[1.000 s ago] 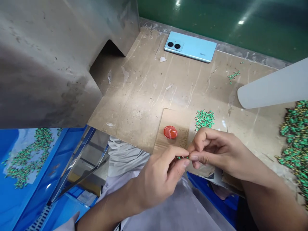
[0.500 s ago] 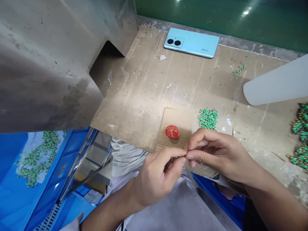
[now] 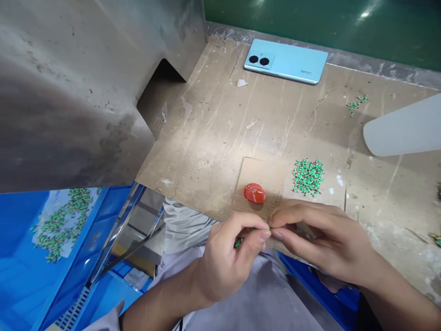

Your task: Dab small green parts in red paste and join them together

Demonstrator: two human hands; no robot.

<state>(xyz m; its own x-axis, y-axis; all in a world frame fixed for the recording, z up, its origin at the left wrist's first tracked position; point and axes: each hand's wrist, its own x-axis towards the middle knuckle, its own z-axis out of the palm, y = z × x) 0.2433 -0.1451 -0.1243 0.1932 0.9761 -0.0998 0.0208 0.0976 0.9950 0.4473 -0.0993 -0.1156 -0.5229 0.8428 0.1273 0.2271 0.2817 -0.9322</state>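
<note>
My left hand [image 3: 229, 259] pinches a tiny green part [image 3: 268, 228] between thumb and forefinger. More green parts [image 3: 238, 242] show inside its curled fingers. Thumb and forefinger of my right hand [image 3: 324, 232] are closed at the same spot, meeting the left fingertips; what they grip is too small to make out. Just beyond the hands, a small red oval dish or blob [image 3: 255, 193] with a glossy surface sits on a cardboard piece [image 3: 263, 169]. A flat pile of small green parts with metallic ends [image 3: 308, 177] lies to the right of it.
A light blue phone [image 3: 285, 61] lies at the back of the worn tabletop [image 3: 213, 133]. A bent metal housing [image 3: 69, 92] stands at left, a pale rounded object [image 3: 403, 126] at right. Down left, a blue bin [image 3: 20, 239] holds more green parts on a sheet.
The view has shifted, so the tabletop things appear slightly further right. Both hands stay together at the fingertips; the right hand's fingers have tilted a little lower, and a green part now shows between the left fingertips.
</note>
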